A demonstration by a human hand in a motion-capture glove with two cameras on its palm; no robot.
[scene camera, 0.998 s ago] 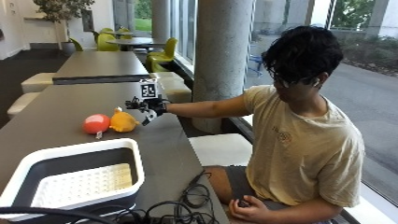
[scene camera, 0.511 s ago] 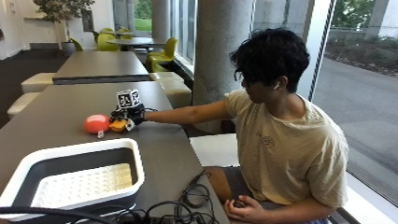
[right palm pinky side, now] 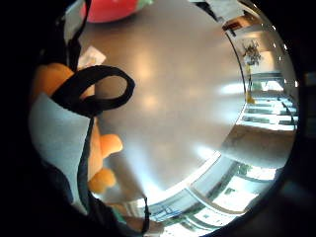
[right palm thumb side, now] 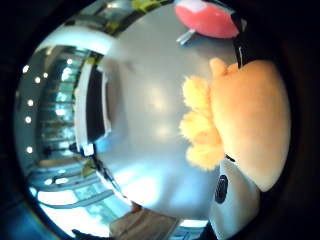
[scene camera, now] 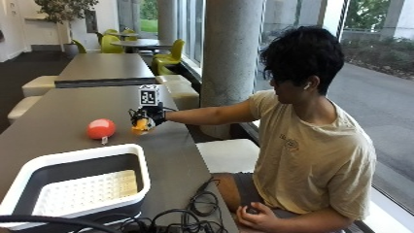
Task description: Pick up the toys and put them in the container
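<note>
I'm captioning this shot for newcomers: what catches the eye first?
The gloved right hand gripping an orange plush toy above the grey table. Beside it a red ball toy lies on the table, and a white container sits at the near end.

Orange toy: fuzzy plush cloth; red toy: smooth, soft sheen, paper tag; desk: smooth grey, semi-glossy; container: white plastic rim, perforated floor.
</note>
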